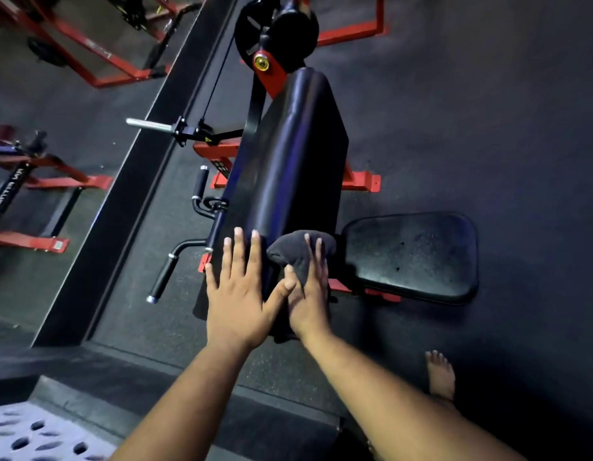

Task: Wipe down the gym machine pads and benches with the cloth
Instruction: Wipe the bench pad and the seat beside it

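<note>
Nearest the camera, both bare forearms reach forward and down toward the long black arm pad (288, 168), which serves as the reference for all positions below. The left hand (236, 291) lies flat on the near end of the pad, palm down, fingers straight and spread wide, thumb angled out toward the other hand; it holds nothing. The right hand (308, 294) sits just right of it at the pad's near right edge, fingers straight and pressed onto the dark grey cloth (300, 251), which is bunched up against the pad's near right corner; the fingertips lie across the cloth rather than curling round it. The left thumb tip touches the right hand near its thumb. A bare foot (440, 374) stands on the dark rubber floor (488, 94), near and to the right of the pad. Just right of the pad's near end is the black seat pad (411, 257), its surface pitted in a few spots. Left of the pad's near end are black curl handles (188, 227) with silver collars. At the pad's far end a red bracket with a yellow pivot (262, 62) joins a black pulley wheel (255, 28). Further left, a mirror (55, 94) shows red machine frames.
</note>
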`<state>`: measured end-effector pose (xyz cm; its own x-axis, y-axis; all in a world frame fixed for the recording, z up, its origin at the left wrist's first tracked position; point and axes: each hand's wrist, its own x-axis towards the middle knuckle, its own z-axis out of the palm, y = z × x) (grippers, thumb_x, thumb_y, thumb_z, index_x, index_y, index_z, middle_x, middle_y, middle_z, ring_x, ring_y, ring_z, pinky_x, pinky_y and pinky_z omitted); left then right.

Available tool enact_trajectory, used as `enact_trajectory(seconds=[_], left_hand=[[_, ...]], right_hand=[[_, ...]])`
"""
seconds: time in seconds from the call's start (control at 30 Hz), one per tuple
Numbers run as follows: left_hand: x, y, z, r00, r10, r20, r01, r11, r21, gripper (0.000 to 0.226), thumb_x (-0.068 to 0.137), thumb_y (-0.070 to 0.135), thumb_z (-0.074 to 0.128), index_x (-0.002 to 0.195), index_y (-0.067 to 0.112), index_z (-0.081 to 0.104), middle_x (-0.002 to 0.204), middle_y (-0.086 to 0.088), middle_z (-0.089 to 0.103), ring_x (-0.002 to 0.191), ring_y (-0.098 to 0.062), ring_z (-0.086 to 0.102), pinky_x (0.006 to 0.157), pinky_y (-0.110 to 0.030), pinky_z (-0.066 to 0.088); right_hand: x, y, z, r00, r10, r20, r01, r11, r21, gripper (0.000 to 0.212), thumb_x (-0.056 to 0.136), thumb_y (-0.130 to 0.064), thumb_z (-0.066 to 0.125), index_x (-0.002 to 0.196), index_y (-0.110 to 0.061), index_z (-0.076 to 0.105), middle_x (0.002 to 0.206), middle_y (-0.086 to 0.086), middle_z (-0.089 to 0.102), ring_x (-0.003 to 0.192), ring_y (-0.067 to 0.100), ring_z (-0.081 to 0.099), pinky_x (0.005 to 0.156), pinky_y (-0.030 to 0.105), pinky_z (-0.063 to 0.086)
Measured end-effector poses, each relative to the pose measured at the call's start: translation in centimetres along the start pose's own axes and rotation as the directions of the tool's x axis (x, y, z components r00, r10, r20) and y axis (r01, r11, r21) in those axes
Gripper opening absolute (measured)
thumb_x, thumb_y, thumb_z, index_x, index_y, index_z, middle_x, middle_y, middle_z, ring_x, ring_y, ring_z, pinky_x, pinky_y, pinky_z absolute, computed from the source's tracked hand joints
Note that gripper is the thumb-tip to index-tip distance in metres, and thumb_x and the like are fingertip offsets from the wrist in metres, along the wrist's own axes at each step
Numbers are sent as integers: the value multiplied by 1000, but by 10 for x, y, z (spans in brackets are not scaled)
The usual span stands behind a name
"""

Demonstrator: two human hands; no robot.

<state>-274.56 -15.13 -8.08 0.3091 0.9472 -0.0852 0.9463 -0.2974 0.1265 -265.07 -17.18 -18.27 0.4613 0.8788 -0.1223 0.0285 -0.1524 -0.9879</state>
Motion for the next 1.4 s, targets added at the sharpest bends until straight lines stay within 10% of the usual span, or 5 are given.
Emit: enact_trajectory(seconds=[0.5,0.73,1.0,1.13,1.4], left_hand=[[204,52,-21,993,58,99,-65,995,75,116,70,98,-7,162,28,-15,166,11,-28,154,-6,-24,123,-64,-7],[296,68,-14,978,148,148,-165,981,106,115,72,98,0,162,29,-14,168,11,-25,154,-9,-25,123,-67,-1],[300,73,-12,974,185,133,-201,973,117,113,77,97,7,165,27,-3,172,4,-14,158,-16,-15,125,-62,6],[302,71,-12,973,196,124,-208,974,91,112,79,97,11,165,25,0,172,3,-11,159,-18,-12,126,-61,8],[301,68,-13,972,209,102,-215,975,49,116,79,97,10,164,19,-8,172,4,-13,158,-15,-12,127,-59,7]], right_hand=[[284,-82,-12,1000,0,14,3,971,-241,70,102,-49,49,160,-48,10,172,-12,-7,156,36,5,118,63,23],[388,-35,-30,955,-296,-5,293,946,-140,69,97,-51,48,160,-33,26,170,5,20,157,28,17,127,50,10],[402,46,-32,911,411,-25,-388,878,281,101,73,-79,56,160,-40,20,170,-9,18,153,15,24,126,40,20],[322,33,-22,973,230,11,-230,964,135,80,96,-51,55,162,-33,13,170,-7,12,157,13,13,124,20,8],[407,-35,-22,988,35,-148,-37,999,-9,88,83,-58,33,161,-20,24,170,8,19,157,25,16,128,46,12]])
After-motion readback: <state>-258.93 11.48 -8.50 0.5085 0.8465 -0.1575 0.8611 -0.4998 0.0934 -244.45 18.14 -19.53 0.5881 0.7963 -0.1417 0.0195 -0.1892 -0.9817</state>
